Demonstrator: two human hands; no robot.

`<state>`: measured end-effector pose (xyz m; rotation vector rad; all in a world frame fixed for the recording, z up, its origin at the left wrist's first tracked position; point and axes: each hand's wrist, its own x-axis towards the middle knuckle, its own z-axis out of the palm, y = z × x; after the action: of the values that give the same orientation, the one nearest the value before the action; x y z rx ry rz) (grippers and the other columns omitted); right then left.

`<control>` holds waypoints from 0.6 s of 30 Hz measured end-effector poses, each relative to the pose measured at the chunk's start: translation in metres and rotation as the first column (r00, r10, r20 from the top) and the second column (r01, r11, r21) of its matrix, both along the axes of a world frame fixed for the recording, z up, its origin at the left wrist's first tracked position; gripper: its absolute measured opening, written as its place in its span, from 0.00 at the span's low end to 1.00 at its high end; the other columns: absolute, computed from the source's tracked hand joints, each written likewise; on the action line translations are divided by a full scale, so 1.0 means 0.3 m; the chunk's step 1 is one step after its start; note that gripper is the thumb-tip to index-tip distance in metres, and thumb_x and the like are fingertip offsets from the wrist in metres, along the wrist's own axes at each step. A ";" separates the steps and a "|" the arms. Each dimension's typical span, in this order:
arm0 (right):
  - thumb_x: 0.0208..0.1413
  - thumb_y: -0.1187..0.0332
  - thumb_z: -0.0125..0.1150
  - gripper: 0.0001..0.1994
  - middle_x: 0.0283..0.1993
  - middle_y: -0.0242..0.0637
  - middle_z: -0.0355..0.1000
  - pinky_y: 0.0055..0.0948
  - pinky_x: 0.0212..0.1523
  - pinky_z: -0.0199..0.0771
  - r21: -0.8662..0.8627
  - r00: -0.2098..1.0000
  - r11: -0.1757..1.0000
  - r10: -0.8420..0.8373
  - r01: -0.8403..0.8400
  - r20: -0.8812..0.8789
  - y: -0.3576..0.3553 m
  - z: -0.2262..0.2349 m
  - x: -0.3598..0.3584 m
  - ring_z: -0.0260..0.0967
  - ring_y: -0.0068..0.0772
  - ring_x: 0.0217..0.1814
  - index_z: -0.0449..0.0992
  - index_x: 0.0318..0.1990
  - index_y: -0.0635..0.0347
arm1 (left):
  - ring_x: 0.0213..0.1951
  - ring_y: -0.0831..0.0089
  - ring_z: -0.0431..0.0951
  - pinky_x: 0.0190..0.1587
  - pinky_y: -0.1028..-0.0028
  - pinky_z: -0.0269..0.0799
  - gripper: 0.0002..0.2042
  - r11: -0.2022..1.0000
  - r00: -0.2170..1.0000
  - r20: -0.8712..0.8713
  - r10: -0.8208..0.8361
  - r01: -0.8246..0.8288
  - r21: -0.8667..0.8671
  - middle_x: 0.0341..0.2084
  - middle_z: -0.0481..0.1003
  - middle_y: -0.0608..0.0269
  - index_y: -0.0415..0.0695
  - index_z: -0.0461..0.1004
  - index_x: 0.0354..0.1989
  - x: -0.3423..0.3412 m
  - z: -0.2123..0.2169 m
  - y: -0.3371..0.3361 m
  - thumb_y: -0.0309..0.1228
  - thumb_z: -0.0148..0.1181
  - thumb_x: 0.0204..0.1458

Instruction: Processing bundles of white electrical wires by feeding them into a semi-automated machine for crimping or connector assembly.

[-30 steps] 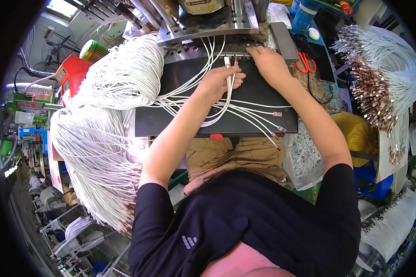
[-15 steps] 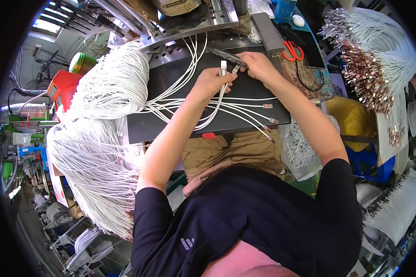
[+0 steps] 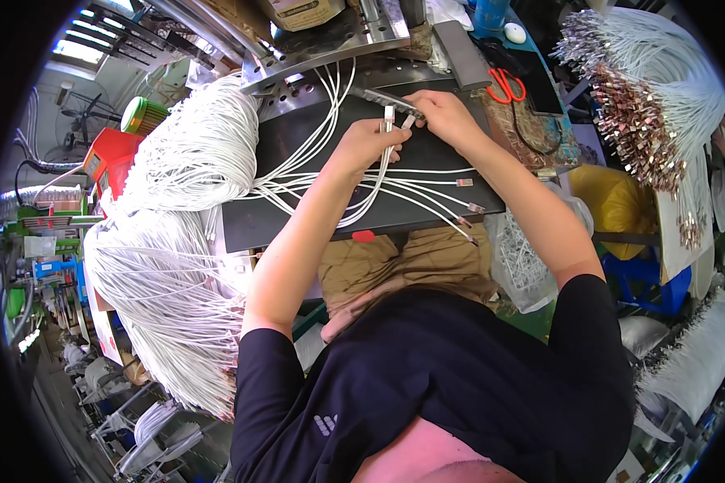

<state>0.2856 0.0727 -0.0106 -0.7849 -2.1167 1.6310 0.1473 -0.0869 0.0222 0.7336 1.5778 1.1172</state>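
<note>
My left hand (image 3: 369, 145) is closed around white network cables (image 3: 374, 190), whose plug ends stick up past the fingers. One pale plug (image 3: 389, 113) points upward, and a second plug (image 3: 409, 121) leans toward my right hand. My right hand (image 3: 445, 115) pinches the near end of a narrow, dark grey bar (image 3: 379, 98) with segments along it; its exact kind is unclear. The bar's end lies close beside the second plug, and whether they touch is hard to see. More loose cables with clear plugs (image 3: 464, 183) lie across the black work mat (image 3: 298, 217).
Large bundles of white cable (image 3: 193, 145) are heaped on the left. A perforated metal plate (image 3: 330, 52) stands at the back. Red-handled scissors (image 3: 507, 85) and a grey block (image 3: 461, 55) lie back right. A clear bag of small parts (image 3: 524, 262) hangs at the mat's right.
The dark bar has shifted slightly and lies closer to the plugs, its lighter face showing more. My hands keep nearly the same place and grip.
</note>
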 end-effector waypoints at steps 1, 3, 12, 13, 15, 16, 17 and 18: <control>0.64 0.60 0.51 0.20 0.35 0.39 0.82 0.30 0.42 0.76 0.039 1.000 0.999 -0.020 0.020 -0.003 -0.007 -0.003 0.000 0.79 0.30 0.36 0.83 0.53 0.61 | 0.28 0.80 0.75 0.37 0.79 0.72 0.12 1.000 1.000 0.015 0.004 -0.004 0.010 0.27 0.76 0.71 0.41 0.81 0.38 0.002 -0.001 0.001 0.37 0.71 0.57; 0.63 0.59 0.53 0.20 0.37 0.41 0.83 0.32 0.45 0.76 0.091 1.000 0.995 -0.030 0.030 -0.002 -0.022 -0.007 -0.001 0.80 0.34 0.39 0.83 0.54 0.59 | 0.31 0.80 0.78 0.40 0.79 0.73 0.12 0.999 0.998 0.044 0.038 -0.038 0.000 0.28 0.78 0.69 0.41 0.82 0.41 0.006 -0.005 0.004 0.38 0.71 0.59; 0.53 0.58 0.64 0.23 0.35 0.43 0.82 0.31 0.45 0.76 0.057 0.999 0.998 -0.005 0.003 0.036 0.024 0.017 0.024 0.80 0.34 0.39 0.83 0.53 0.63 | 0.43 0.67 0.83 0.52 0.69 0.77 0.24 1.000 0.994 0.107 0.005 -0.003 -0.011 0.41 0.81 0.59 0.36 0.78 0.57 -0.032 -0.005 -0.012 0.47 0.51 0.71; 0.51 0.60 0.65 0.23 0.33 0.41 0.82 0.28 0.42 0.75 0.012 1.000 1.000 -0.012 0.012 -0.004 0.029 0.016 0.028 0.79 0.30 0.36 0.83 0.51 0.66 | 0.42 0.67 0.83 0.51 0.68 0.77 0.24 1.000 0.993 0.118 0.000 0.001 -0.012 0.40 0.81 0.57 0.35 0.78 0.56 -0.040 -0.004 -0.013 0.46 0.52 0.71; 0.51 0.61 0.65 0.22 0.33 0.40 0.82 0.28 0.42 0.75 0.036 1.000 0.999 0.017 -0.017 -0.010 0.038 0.013 0.032 0.79 0.29 0.36 0.83 0.51 0.65 | 0.41 0.66 0.83 0.51 0.66 0.78 0.26 0.999 0.989 0.144 -0.040 0.039 0.009 0.39 0.81 0.55 0.33 0.76 0.58 -0.047 -0.005 -0.012 0.48 0.52 0.71; 0.51 0.61 0.65 0.22 0.33 0.39 0.82 0.28 0.42 0.75 0.034 1.000 0.999 0.017 -0.017 -0.002 0.042 0.012 0.032 0.79 0.29 0.35 0.83 0.50 0.65 | 0.39 0.68 0.83 0.49 0.68 0.80 0.23 0.999 0.987 0.155 -0.046 0.045 0.007 0.37 0.81 0.57 0.33 0.78 0.55 -0.050 -0.007 -0.008 0.45 0.55 0.70; 0.51 0.61 0.65 0.21 0.33 0.38 0.82 0.28 0.42 0.75 0.029 1.000 0.999 0.030 -0.030 -0.005 0.042 0.011 0.033 0.78 0.28 0.35 0.84 0.49 0.65 | 0.38 0.69 0.83 0.47 0.69 0.80 0.21 0.998 0.992 0.111 -0.052 0.054 -0.013 0.36 0.81 0.59 0.33 0.80 0.52 -0.048 -0.011 -0.006 0.43 0.57 0.69; 0.51 0.61 0.65 0.21 0.33 0.39 0.82 0.28 0.42 0.75 0.032 1.000 0.999 0.022 -0.021 -0.008 0.042 0.010 0.032 0.78 0.28 0.35 0.84 0.49 0.65 | 0.36 0.71 0.82 0.45 0.70 0.80 0.18 0.998 0.997 0.060 -0.048 0.050 -0.031 0.35 0.81 0.60 0.34 0.81 0.49 -0.049 -0.014 -0.002 0.40 0.59 0.68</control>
<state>0.2952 0.0853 -0.0076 -0.7469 -2.1475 1.6041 0.1326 -0.0876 0.0180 0.7080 1.5172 1.0661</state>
